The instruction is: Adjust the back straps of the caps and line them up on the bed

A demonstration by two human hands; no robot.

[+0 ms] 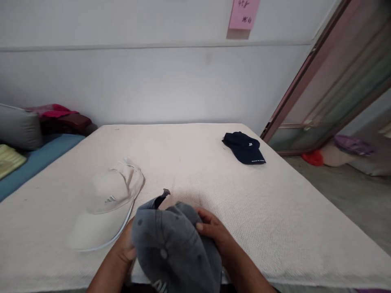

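Note:
A washed grey cap (pixel 174 248) is held at the near edge of a cream mattress (pixel 195 162), its strap buckle sticking up at the back. My left hand (pixel 124 248) grips the cap's left side, mostly hidden behind the fabric. My right hand (pixel 214 230) has its fingers curled over the crown's right side. A white cap (pixel 106 203) lies flat just left of my hands, its brim toward me. A navy cap (pixel 244 147) with a small white logo rests at the far right of the mattress.
A white wall with a pink note (pixel 243 14) stands behind the mattress. Grey and red cushions (pixel 45 120) sit on a blue mat (pixel 36 158) at left. A tilted glass door frame (pixel 324 81) and bare floor (pixel 342 191) are at right.

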